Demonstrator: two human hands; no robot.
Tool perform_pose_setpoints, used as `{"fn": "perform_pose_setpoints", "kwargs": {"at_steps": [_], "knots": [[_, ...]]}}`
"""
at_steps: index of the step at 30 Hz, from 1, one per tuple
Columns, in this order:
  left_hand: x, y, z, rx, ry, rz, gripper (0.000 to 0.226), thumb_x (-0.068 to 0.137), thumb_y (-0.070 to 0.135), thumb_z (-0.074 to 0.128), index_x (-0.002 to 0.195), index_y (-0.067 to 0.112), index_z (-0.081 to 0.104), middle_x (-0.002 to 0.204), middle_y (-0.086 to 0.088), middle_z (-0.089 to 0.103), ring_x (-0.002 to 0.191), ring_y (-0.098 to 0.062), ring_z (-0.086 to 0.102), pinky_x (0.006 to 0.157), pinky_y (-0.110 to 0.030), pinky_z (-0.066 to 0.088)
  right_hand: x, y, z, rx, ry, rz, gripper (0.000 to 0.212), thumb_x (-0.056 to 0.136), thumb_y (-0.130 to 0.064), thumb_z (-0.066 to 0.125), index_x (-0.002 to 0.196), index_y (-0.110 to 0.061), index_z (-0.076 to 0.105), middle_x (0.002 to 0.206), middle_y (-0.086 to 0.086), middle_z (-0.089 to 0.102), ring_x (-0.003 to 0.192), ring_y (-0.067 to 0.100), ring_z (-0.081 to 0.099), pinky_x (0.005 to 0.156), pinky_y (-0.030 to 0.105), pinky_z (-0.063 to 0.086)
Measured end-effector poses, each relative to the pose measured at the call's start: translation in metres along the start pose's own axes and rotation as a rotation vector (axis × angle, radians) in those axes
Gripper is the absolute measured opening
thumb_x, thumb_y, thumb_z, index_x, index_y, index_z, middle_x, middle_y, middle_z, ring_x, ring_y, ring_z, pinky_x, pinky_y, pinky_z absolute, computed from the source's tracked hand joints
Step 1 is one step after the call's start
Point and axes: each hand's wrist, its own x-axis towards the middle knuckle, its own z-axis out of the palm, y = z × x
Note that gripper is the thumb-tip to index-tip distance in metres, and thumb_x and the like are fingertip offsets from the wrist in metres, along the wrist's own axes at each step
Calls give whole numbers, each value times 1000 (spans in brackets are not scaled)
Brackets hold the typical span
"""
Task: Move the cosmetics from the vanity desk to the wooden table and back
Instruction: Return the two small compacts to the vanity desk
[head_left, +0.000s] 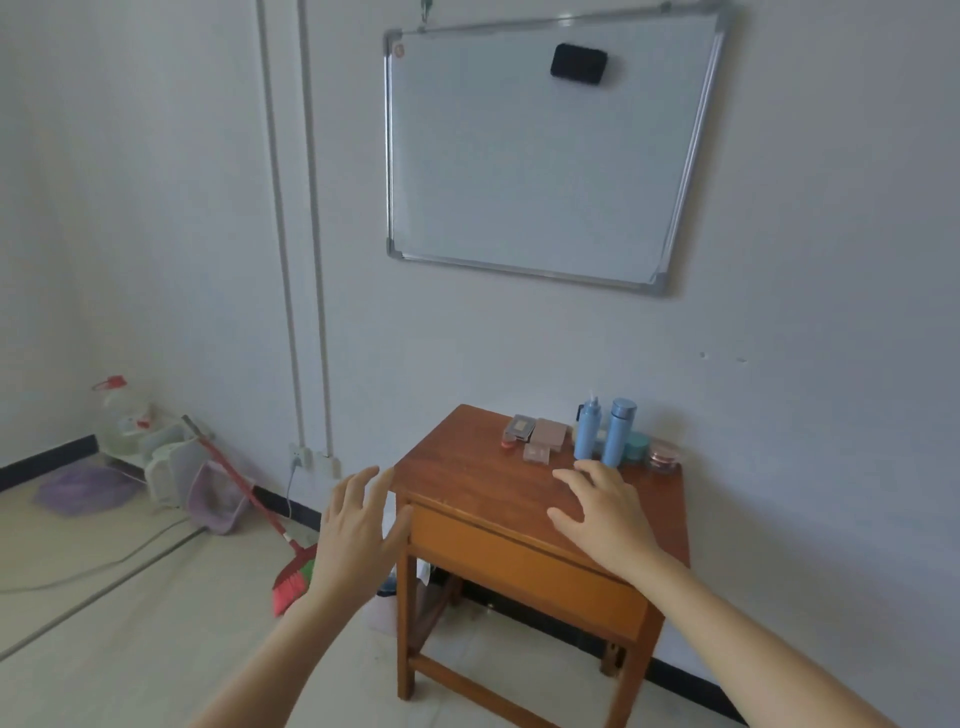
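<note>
Glossy wooden table (467, 483) | blue cylindrical bottles (619, 434), flat compacts (549, 432) at back — left hand (358, 525), right hand (605, 512): each grip wide, empty

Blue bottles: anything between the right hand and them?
Nothing visible. The right hand is open over the table, fingertips just short of the two blue bottles, with only bare wood between. The teal jar sits to their right and the compacts to their left, both off the path.
</note>
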Motion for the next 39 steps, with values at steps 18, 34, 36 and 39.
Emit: {"fn": "perform_pose_setpoints", "kwargs": {"at_steps": [18, 34, 36, 39], "knots": [[209, -118, 147, -71, -213, -96, 48, 93, 29, 46, 136, 11, 39, 141, -8, 39, 132, -26, 27, 106, -39, 26, 201, 48, 143, -135, -272, 193, 49, 92, -40, 45, 137, -23, 36, 141, 4, 33, 130, 20, 29, 103, 35, 30], [302, -121, 319, 5, -600, -29, 48, 95, 37, 36, 140, 20, 31, 146, 1, 31, 136, -18, 22, 110, -34, 24, 291, 127, 264, 52, -335, 526, 48, 92, -41, 46, 135, -22, 38, 136, 4, 40, 125, 21, 35, 99, 34, 34], [319, -110, 339, 37, -628, -11, 48, 96, 36, 36, 140, 20, 29, 147, 1, 29, 136, -18, 21, 111, -34, 23, 305, 140, 275, 74, -307, 590, 53, 90, -45, 47, 137, -23, 35, 134, 4, 42, 123, 21, 38, 98, 34, 35], [343, -92, 368, 81, -659, -10, 49, 95, 37, 37, 141, 21, 28, 147, 1, 29, 136, -18, 22, 110, -33, 24, 319, 148, 291, 91, -239, 676, 65, 85, -54, 51, 137, -22, 31, 129, 2, 46, 120, 20, 41, 96, 35, 36]]}}
